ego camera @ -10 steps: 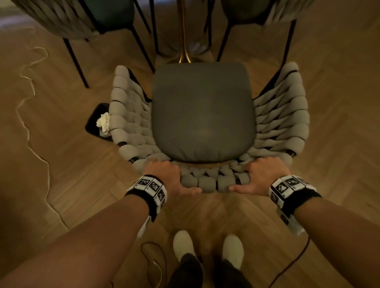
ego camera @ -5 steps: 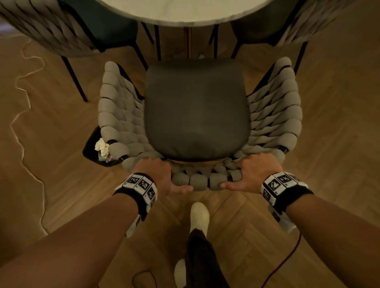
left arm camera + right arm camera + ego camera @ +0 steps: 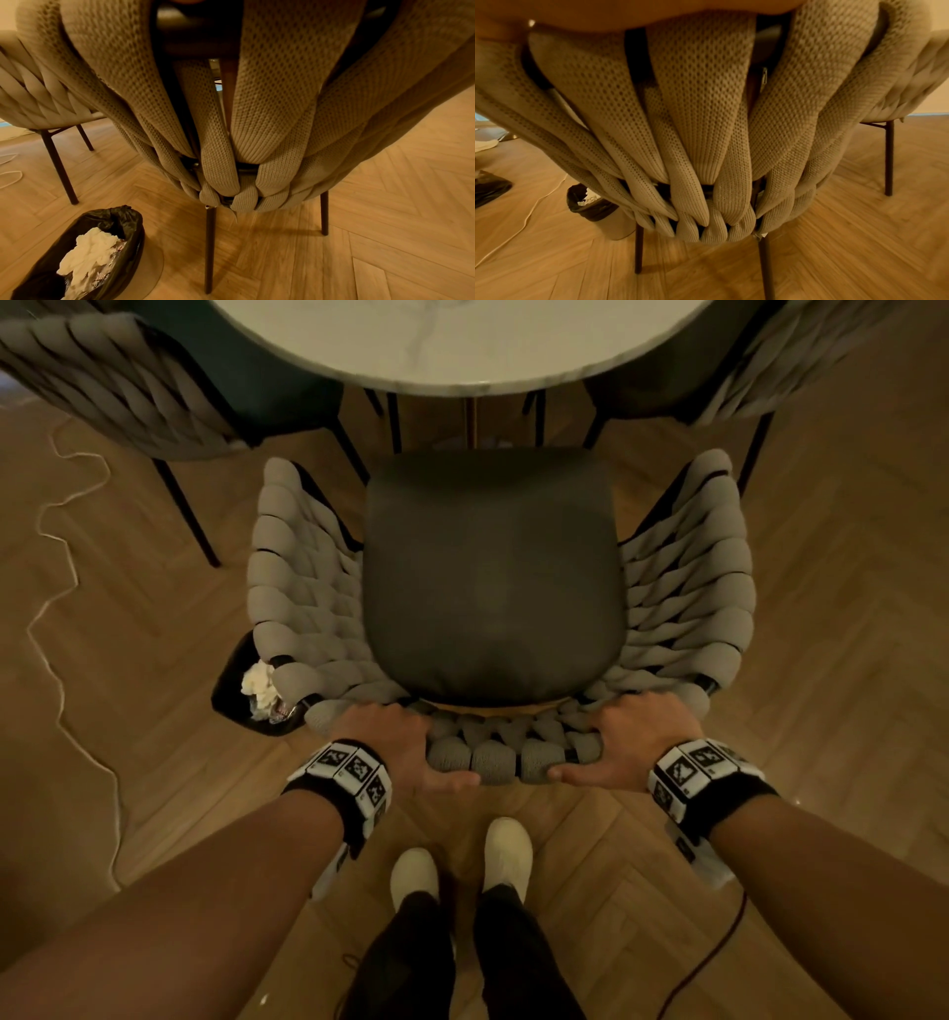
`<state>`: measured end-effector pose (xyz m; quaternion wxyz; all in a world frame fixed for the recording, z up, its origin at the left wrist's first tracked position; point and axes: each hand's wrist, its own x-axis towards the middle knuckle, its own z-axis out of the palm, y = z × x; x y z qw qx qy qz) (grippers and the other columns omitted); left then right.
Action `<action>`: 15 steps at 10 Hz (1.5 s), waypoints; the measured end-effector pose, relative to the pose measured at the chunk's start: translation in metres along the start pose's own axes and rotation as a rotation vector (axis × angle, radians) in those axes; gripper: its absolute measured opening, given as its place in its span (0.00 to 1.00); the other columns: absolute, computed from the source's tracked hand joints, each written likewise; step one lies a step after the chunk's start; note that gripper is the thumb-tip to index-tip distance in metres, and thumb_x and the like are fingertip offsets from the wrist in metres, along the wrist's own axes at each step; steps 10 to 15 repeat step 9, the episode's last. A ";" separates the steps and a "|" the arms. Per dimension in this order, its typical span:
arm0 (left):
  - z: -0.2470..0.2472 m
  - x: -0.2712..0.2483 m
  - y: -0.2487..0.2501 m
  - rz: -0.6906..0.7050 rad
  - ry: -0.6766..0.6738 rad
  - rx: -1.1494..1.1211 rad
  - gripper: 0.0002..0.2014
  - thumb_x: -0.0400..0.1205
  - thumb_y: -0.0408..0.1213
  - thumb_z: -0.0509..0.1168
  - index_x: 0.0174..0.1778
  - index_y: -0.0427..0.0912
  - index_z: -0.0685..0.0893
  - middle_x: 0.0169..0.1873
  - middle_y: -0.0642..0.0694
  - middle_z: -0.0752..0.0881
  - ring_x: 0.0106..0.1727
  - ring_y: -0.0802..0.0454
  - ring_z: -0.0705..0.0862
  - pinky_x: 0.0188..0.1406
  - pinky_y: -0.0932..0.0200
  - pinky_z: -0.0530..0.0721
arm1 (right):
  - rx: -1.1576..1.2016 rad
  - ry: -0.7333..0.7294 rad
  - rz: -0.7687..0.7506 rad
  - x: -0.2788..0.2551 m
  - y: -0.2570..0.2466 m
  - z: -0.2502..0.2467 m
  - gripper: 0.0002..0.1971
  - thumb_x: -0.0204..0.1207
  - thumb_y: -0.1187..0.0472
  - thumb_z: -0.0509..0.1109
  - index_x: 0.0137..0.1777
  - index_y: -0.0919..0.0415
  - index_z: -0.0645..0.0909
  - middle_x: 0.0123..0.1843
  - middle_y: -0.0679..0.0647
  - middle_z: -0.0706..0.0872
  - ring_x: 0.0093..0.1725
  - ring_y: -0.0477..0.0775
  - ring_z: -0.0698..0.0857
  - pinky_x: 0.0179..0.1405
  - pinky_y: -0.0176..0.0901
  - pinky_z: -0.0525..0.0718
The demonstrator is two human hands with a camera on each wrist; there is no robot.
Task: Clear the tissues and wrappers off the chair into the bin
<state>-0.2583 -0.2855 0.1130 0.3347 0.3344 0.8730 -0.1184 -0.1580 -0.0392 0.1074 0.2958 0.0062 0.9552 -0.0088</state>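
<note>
The person stands behind the chair [image 3: 493,588], and both the left hand [image 3: 395,742] and the right hand [image 3: 631,737] are curled over the top of its woven backrest, fingers wrapped round the padded cords and thumbs on the near side. The dark seat faces the round marble table [image 3: 462,341] at the far side. On the floor just left of the chair sits the black-lined bin [image 3: 85,255], with crumpled white tissues [image 3: 90,253] and a shiny wrapper [image 3: 102,274] inside it.
</note>
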 end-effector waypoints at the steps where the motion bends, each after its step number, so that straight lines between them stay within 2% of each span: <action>1: 0.001 -0.004 0.003 -0.009 0.011 0.009 0.49 0.56 0.85 0.44 0.55 0.50 0.80 0.46 0.49 0.87 0.45 0.48 0.83 0.41 0.53 0.75 | 0.005 -0.012 -0.008 -0.003 -0.003 0.004 0.52 0.44 0.10 0.35 0.38 0.48 0.83 0.30 0.48 0.86 0.29 0.51 0.83 0.34 0.47 0.86; 2: 0.007 -0.008 0.005 -0.003 0.009 0.000 0.51 0.58 0.84 0.45 0.61 0.48 0.78 0.54 0.46 0.86 0.55 0.46 0.83 0.54 0.48 0.77 | -0.002 -0.049 -0.010 -0.010 -0.005 0.002 0.51 0.46 0.10 0.36 0.37 0.51 0.82 0.31 0.49 0.85 0.30 0.52 0.83 0.34 0.47 0.86; 3: 0.013 -0.007 0.002 0.018 0.028 -0.007 0.53 0.56 0.85 0.44 0.64 0.48 0.77 0.55 0.47 0.86 0.55 0.46 0.83 0.56 0.48 0.79 | -0.034 -0.080 -0.014 -0.007 -0.007 -0.003 0.48 0.46 0.10 0.40 0.32 0.53 0.80 0.29 0.49 0.85 0.29 0.51 0.82 0.33 0.45 0.85; 4: 0.011 0.000 -0.009 0.016 0.032 0.002 0.52 0.53 0.86 0.41 0.55 0.50 0.81 0.45 0.48 0.87 0.46 0.47 0.84 0.48 0.51 0.81 | -0.022 -0.063 -0.019 0.001 -0.009 -0.007 0.47 0.46 0.11 0.42 0.33 0.51 0.81 0.28 0.48 0.84 0.29 0.51 0.82 0.34 0.45 0.84; 5: 0.011 0.006 -0.014 0.016 0.068 0.015 0.51 0.51 0.87 0.39 0.52 0.53 0.81 0.42 0.50 0.88 0.44 0.48 0.84 0.48 0.49 0.82 | -0.015 -0.045 -0.023 0.006 -0.011 -0.008 0.46 0.46 0.11 0.43 0.34 0.48 0.82 0.27 0.47 0.83 0.30 0.51 0.83 0.35 0.46 0.85; 6: 0.008 -0.002 -0.010 0.012 0.047 -0.025 0.47 0.55 0.86 0.43 0.53 0.53 0.80 0.45 0.50 0.87 0.46 0.48 0.84 0.50 0.49 0.81 | 0.024 -0.081 0.001 0.004 -0.012 -0.006 0.48 0.45 0.09 0.42 0.38 0.48 0.83 0.32 0.48 0.85 0.34 0.52 0.84 0.36 0.46 0.85; 7: 0.003 -0.022 -0.007 -0.011 0.016 -0.170 0.41 0.64 0.79 0.51 0.63 0.53 0.76 0.58 0.49 0.84 0.58 0.46 0.81 0.60 0.47 0.78 | 0.126 -0.104 0.067 -0.007 -0.017 -0.001 0.51 0.45 0.09 0.43 0.46 0.48 0.83 0.39 0.48 0.88 0.37 0.51 0.85 0.40 0.50 0.87; 8: -0.006 -0.048 -0.012 0.013 0.085 -0.312 0.22 0.75 0.60 0.58 0.59 0.51 0.75 0.59 0.48 0.81 0.55 0.47 0.80 0.57 0.49 0.80 | 0.246 -0.082 0.135 -0.020 -0.021 -0.014 0.39 0.62 0.21 0.50 0.59 0.50 0.79 0.49 0.51 0.87 0.45 0.54 0.84 0.48 0.52 0.86; 9: 0.001 -0.088 -0.020 -0.034 0.089 -0.341 0.20 0.79 0.50 0.57 0.67 0.52 0.72 0.66 0.47 0.77 0.61 0.48 0.78 0.63 0.52 0.78 | 0.270 0.017 0.112 -0.065 -0.038 -0.024 0.30 0.73 0.38 0.57 0.73 0.49 0.69 0.68 0.54 0.80 0.62 0.58 0.81 0.62 0.51 0.81; 15: 0.001 -0.088 -0.020 -0.034 0.089 -0.341 0.20 0.79 0.50 0.57 0.67 0.52 0.72 0.66 0.47 0.77 0.61 0.48 0.78 0.63 0.52 0.78 | 0.270 0.017 0.112 -0.065 -0.038 -0.024 0.30 0.73 0.38 0.57 0.73 0.49 0.69 0.68 0.54 0.80 0.62 0.58 0.81 0.62 0.51 0.81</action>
